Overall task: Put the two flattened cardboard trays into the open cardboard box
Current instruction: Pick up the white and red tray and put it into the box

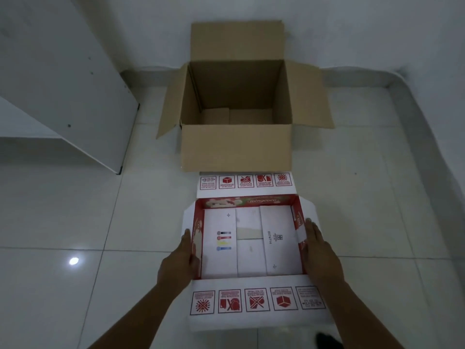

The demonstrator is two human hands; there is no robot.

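Note:
A white and red printed cardboard tray [251, 244] lies on the tiled floor just in front of me, its side walls raised and its end flaps spread flat. My left hand [180, 260] presses against the tray's left wall. On the right wall rests my right hand [318, 250], fingers stretched along it. Beyond the tray stands the brown cardboard box [236, 147], open at the top with its flaps folded outward and nothing inside. I see only this one tray; whether a second lies under it I cannot tell.
A white panel [75, 102] leans at the left, close to the box's left flap. White walls meet the floor behind the box and curve around at the right. A dark shape [327, 340] shows at the bottom edge.

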